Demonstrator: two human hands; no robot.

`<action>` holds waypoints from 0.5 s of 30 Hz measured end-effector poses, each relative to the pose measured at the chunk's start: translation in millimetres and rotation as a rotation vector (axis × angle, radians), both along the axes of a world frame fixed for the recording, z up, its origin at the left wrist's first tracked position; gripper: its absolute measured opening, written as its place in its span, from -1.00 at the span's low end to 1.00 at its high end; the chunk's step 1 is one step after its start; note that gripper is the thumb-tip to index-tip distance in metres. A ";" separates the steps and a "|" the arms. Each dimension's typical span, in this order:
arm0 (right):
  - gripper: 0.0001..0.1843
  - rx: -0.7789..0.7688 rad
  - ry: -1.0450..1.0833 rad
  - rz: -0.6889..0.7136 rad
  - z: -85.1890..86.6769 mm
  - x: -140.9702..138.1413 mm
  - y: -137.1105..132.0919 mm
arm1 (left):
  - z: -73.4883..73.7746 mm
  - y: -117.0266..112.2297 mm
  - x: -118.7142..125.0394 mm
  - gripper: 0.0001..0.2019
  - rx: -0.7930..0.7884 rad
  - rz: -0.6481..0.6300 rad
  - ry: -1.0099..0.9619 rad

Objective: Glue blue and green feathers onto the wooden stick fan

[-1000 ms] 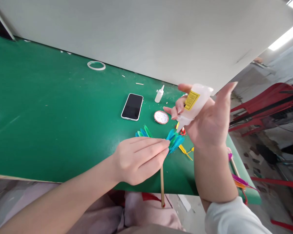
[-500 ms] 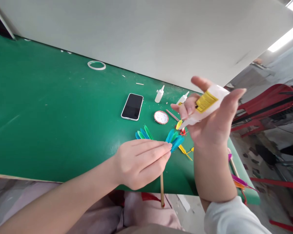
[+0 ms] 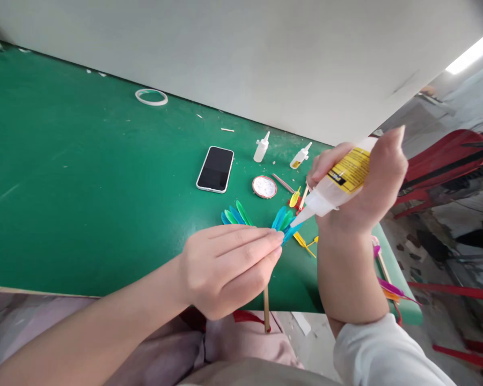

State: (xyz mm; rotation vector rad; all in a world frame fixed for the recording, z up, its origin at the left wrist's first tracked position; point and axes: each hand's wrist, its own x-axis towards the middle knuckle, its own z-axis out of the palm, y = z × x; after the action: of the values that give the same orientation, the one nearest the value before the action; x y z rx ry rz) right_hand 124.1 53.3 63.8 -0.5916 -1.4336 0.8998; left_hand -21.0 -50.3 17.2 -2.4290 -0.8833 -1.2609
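- the left hand [image 3: 225, 268] has its fingers pressed together, pinching at their tips the base of a fan of slim blue and green feathers [image 3: 279, 217], which stands just above the green tabletop [image 3: 104, 187].
- the right hand [image 3: 368, 209] is curled around a translucent plastic squeeze bottle with a yellow label [image 3: 352, 169], tipped nozzle-down; whether it is squeezing, i cannot tell.
- the nozzle tip meets the fan's outline near the left fingertips; touching or just above, i cannot tell.
- a second cluster of blue and green feathers [image 3: 235, 214] shows past the left knuckles, and a thin wooden stick [image 3: 266, 305] runs out below that hand; how they join is hidden.
- the step in hand looks like putting liquid, probably glue, on the feather bases.
- as i judge it, the next move calls for a steady left pinch and a light, brief squeeze, with the drop kept off the fingertips.
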 end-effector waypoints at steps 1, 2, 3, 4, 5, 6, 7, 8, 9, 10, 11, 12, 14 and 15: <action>-0.49 0.005 -0.008 -0.014 -0.7 0.5 0.6 | 0.5 -0.6 -0.1 -0.89 -0.009 0.003 -0.002; -0.49 0.007 -0.018 -0.015 -1.1 1.3 0.9 | 0.9 -1.1 -0.2 -0.88 -0.017 0.006 -0.003; -0.51 0.007 -0.030 -0.010 -1.2 2.2 0.9 | 1.1 -1.4 -0.2 -0.88 -0.024 0.007 0.000; -0.52 0.005 -0.040 -0.008 -1.0 3.1 0.5 | 1.3 -1.5 -0.1 -0.88 -0.026 0.008 0.000; -0.54 0.000 -0.047 -0.009 -0.4 3.9 -0.2 | 1.5 -1.5 -0.1 -0.87 -0.028 0.009 0.001; -0.55 -0.006 -0.055 -0.011 0.2 4.6 -1.1 | 1.7 -1.4 -0.1 -0.87 -0.028 0.008 0.001; -0.55 -0.016 -0.066 -0.014 0.9 5.2 -2.1 | 1.9 -1.3 0.0 -0.87 -0.027 0.006 0.000; -0.54 -0.029 -0.075 -0.016 1.4 5.4 -2.9 | 2.2 -1.2 0.0 -0.87 -0.029 0.005 0.001; -0.54 -0.038 -0.077 -0.018 1.8 5.5 -3.5 | 2.6 -1.2 0.0 -0.87 -0.032 0.004 0.002; -0.54 -0.037 -0.069 -0.022 1.8 5.3 -3.9 | 2.9 -1.1 0.0 -0.87 -0.035 0.003 0.003; -0.55 -0.032 -0.059 -0.024 1.7 4.9 -3.9 | 3.2 -1.1 0.1 -0.87 -0.036 0.003 0.004; -0.55 -0.024 -0.051 -0.026 1.3 4.4 -3.7 | 3.3 -1.0 0.1 -0.87 -0.033 0.002 0.004; -0.55 -0.016 -0.032 -0.037 0.3 2.9 -2.9 | 3.2 -0.8 0.5 -0.87 -0.027 0.002 -0.003; -0.55 -0.018 -0.027 -0.041 -0.2 2.1 -2.5 | 2.9 -0.6 0.7 -0.87 -0.026 0.002 -0.007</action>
State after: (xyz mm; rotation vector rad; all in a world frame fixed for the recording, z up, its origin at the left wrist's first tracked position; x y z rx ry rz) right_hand 126.2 50.9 63.6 -0.6472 -1.4339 0.8761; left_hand -20.4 -50.9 20.1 -2.4443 -0.9097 -1.2659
